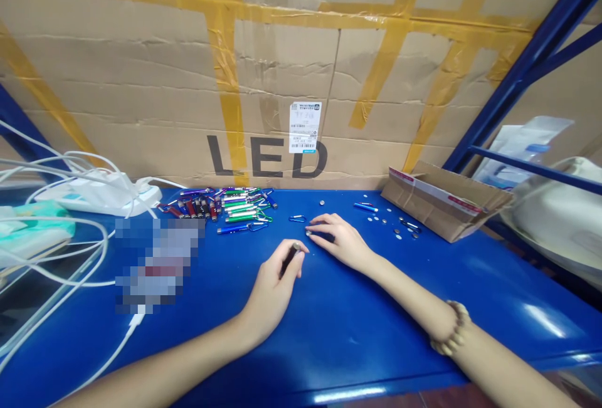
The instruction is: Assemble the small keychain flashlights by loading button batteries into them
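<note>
I note the pile of tubes [241, 215] on the surface [357, 333], left of my right hand [342, 242]; the small carton [421, 207], to its right; the large carton [164, 113], behind both.

Large cardboard box [179, 94] printed "LED", yellow tape [224, 51], white label [305, 127]; left, power strip [108, 190], white cables [70, 282].

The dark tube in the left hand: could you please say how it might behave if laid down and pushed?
The dark tube would probably roll, its visible end being round and the blue table glossy. Slim within the left hand, it is likely light.
</note>
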### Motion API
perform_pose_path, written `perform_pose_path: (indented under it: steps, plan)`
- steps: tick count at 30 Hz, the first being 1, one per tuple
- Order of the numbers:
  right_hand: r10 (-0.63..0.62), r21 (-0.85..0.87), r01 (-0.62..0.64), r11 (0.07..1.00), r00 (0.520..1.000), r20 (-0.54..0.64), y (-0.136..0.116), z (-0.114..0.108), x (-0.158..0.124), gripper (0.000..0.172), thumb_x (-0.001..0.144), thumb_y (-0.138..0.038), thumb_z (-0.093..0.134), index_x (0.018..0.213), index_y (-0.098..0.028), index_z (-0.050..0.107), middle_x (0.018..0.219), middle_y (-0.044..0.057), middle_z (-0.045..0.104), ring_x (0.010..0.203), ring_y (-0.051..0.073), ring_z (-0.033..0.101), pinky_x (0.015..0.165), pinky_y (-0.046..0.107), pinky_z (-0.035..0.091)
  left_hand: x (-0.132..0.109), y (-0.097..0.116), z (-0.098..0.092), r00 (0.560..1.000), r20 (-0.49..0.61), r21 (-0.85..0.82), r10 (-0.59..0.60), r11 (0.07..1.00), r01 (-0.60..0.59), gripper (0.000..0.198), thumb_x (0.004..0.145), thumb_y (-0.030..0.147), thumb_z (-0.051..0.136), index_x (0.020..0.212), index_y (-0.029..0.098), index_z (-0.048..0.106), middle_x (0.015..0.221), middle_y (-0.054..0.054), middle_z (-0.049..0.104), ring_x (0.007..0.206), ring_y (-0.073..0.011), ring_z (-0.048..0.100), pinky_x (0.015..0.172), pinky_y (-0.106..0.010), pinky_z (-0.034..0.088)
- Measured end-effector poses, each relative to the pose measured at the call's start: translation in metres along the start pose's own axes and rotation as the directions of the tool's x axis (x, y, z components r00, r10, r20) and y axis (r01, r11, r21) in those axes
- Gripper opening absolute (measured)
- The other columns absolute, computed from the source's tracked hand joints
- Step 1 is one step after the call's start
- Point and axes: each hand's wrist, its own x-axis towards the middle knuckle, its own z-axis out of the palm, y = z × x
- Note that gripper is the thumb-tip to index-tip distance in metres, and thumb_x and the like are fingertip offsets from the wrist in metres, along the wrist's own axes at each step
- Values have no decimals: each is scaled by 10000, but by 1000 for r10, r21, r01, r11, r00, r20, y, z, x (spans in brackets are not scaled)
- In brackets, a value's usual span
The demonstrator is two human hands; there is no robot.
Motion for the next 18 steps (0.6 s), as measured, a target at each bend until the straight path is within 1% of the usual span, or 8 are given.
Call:
perform_pose_path:
  steps: [3,5,8,10,12,14,18]
  plan:
    - [26,87,-22,996,999,-44,0,4,3,143,815,-286,577,879,-218,685,999,47,649,943,185,582,861,347,451,-1,1,-1,999,27,49,23,999,-24,181,884,327,396,927,207,525,648,41,429,598,-110,402,547,-216,302]
    - [63,166,-52,985,996,-57,-1,5,4,107,775,-270,622,830,-199,679,932,45,674,889,178,606,815,323,472,-1,2,-1,999,30,62,18,998,-20,189,880,329,400,938,207,532,659,37,435,602,-114,407,543,-217,303]
    - [156,322,-134,937,987,-42,-5,3,3,142,755,-287,631,826,-169,666,812,46,697,748,161,640,666,271,505,-1,3,-1,1000,29,75,4,997,-6,194,876,332,405,950,206,533,665,33,440,607,-119,418,545,-221,306]
    - [221,428,-182,885,974,-43,-8,0,2,199,747,-320,632,838,-145,663,748,50,698,679,153,647,609,253,510,-1,3,-1,1000,24,81,1,997,-3,194,879,332,403,971,206,518,667,34,440,618,-123,429,564,-227,315]
    - [253,498,-184,847,965,-73,-10,-4,0,245,736,-343,640,854,-131,670,733,57,697,667,157,647,612,262,517,-1,1,-1,1000,13,75,16,997,-17,192,886,329,392,1005,208,484,672,35,438,638,-127,439,597,-236,328]
    - [260,551,-157,820,959,-114,-12,-9,-1,263,732,-344,647,885,-133,678,772,67,703,698,166,649,645,283,524,-2,-1,-1,999,8,64,36,997,-36,189,898,326,367,1029,212,443,685,34,439,654,-130,441,622,-245,336]
    - [226,620,-75,781,959,-169,-22,-21,-4,215,740,-288,651,911,-165,695,859,62,703,759,169,648,707,306,524,-3,-4,-1,1000,27,56,12,998,-14,189,921,347,303,1015,221,407,716,32,444,631,-120,411,596,-244,319]
